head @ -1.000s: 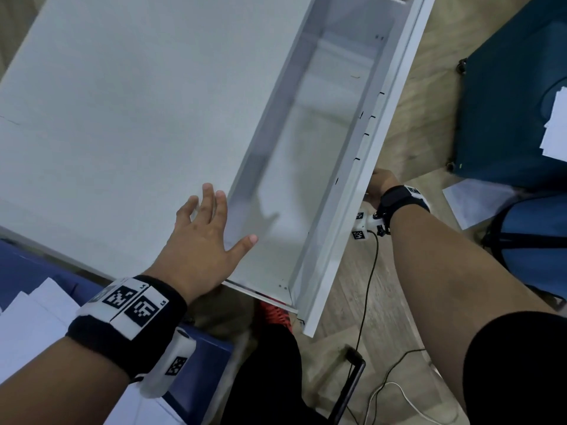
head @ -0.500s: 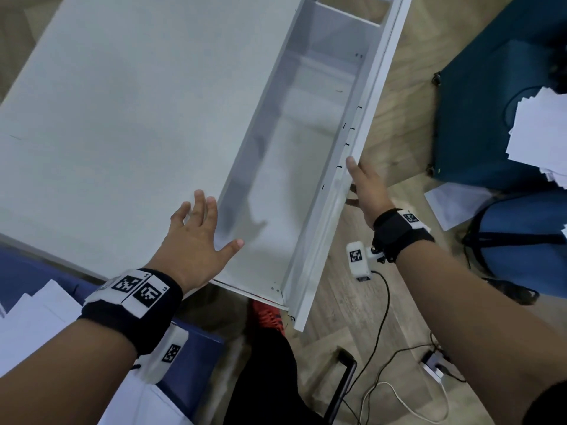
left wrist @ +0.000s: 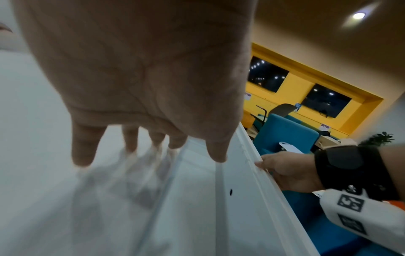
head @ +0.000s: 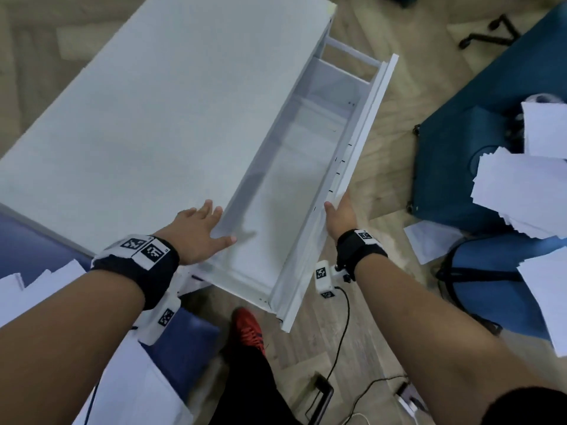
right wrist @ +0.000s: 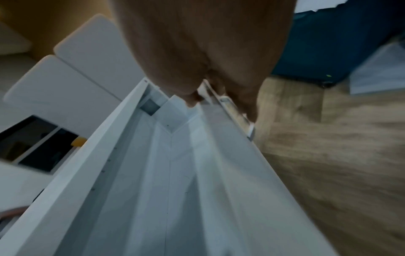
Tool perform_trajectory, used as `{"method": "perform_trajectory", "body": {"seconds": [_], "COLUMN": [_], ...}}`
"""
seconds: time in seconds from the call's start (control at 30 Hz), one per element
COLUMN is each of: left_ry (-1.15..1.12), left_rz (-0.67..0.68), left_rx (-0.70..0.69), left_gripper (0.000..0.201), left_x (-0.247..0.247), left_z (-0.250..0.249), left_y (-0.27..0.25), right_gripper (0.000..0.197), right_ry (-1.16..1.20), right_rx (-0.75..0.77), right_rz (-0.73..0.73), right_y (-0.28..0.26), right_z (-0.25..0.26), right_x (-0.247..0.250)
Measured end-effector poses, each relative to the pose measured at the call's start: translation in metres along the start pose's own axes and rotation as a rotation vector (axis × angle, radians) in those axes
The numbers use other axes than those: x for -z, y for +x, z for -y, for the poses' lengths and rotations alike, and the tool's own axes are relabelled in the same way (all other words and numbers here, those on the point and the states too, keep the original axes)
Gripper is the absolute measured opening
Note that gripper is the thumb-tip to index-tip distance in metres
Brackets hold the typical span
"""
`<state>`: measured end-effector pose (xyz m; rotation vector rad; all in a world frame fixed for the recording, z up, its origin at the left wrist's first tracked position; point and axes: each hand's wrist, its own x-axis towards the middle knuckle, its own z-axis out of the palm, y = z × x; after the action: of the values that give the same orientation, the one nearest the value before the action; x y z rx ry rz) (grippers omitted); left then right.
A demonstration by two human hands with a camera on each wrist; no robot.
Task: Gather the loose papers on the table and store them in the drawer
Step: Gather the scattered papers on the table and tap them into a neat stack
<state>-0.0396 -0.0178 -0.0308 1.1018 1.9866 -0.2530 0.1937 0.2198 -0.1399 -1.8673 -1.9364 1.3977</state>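
The white drawer [head: 285, 210] stands pulled out from the white table [head: 138, 118] and holds nothing. My left hand [head: 199, 231] lies flat on the table top at the drawer's near corner, fingers spread, thumb over the drawer. My right hand [head: 340, 213] holds the drawer front [head: 362, 142], with the thumb over its top rim and the fingers on the outer side. In the right wrist view my right hand [right wrist: 208, 52] straddles that rim. Loose white papers [head: 521, 194] are heaped on a teal chair at the right. More papers [head: 36, 289] lie at the lower left.
A blue chair [head: 491, 289] at the right carries more sheets [head: 549, 289]. A single sheet [head: 429, 240] lies on the wooden floor. A black cable [head: 340, 332] runs down from my right wrist. My red shoe [head: 248, 329] is under the drawer's near end.
My right hand rose from under the drawer front to its top rim. My left hand stayed flat on the table. The head view pulled back, showing more papers at the right.
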Motion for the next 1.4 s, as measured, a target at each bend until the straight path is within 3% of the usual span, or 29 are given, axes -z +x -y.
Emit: {"method": "perform_trajectory", "body": {"seconds": [0.1, 0.17, 0.23, 0.33, 0.43, 0.5, 0.6, 0.77, 0.93, 1.03, 1.17, 1.3, 1.4], "left_ry": [-0.058, -0.153, -0.248, -0.327, -0.49, -0.595, -0.761, -0.901, -1.035, -1.096, -1.101, -1.023, -1.043], "left_rz": [-0.069, -0.145, -0.221, -0.31, -0.449, -0.521, -0.569, -0.62, -0.634, -0.605, -0.581, -0.597, -0.557], "left_rx": [-0.018, -0.006, 0.018, 0.124, 0.275, 0.395, 0.577, 0.851, 1.096, 1.135, 1.182, 1.065, 1.02], "left_gripper": [0.117, 0.107, 0.095, 0.101, 0.071, 0.054, 0.052, 0.077, 0.09, 0.091, 0.086, 0.077, 0.089], "left_x": [0.009, 0.004, -0.012, -0.056, -0.109, -0.151, -0.232, -0.368, -0.454, -0.482, -0.495, -0.476, -0.46], "left_z": [0.03, 0.055, 0.09, 0.155, 0.213, 0.245, 0.289, 0.332, 0.344, 0.345, 0.334, 0.314, 0.305], "left_y": [-0.033, -0.074, -0.123, -0.211, -0.306, -0.367, -0.447, -0.539, -0.594, -0.608, -0.6, -0.56, -0.53], "right_gripper": [0.067, 0.058, 0.05, 0.038, 0.03, 0.037, 0.056, 0.096, 0.122, 0.114, 0.115, 0.09, 0.066], "right_ry": [-0.204, -0.278, -0.223, -0.148, -0.236, -0.326, -0.521, -0.758, -0.95, -1.01, -0.905, -0.95, -0.926], "right_rx": [0.103, 0.3, 0.476, 0.538, 0.536, 0.512, 0.492, 0.458, 0.348, 0.312, 0.274, 0.322, 0.341], "right_rz": [-0.124, -0.09, 0.08, 0.371, 0.637, 0.723, 0.691, 0.4, 0.281, 0.282, 0.338, 0.394, 0.359], "right_y": [-0.027, -0.066, -0.118, -0.206, -0.283, -0.321, -0.355, -0.381, -0.391, -0.404, -0.4, -0.374, -0.382], "right_z": [0.043, 0.075, 0.101, 0.124, 0.134, 0.138, 0.132, 0.125, 0.129, 0.13, 0.129, 0.119, 0.121], "right_x": [-0.006, -0.02, -0.043, -0.09, -0.135, -0.162, -0.198, -0.229, -0.232, -0.234, -0.245, -0.25, -0.253]}}
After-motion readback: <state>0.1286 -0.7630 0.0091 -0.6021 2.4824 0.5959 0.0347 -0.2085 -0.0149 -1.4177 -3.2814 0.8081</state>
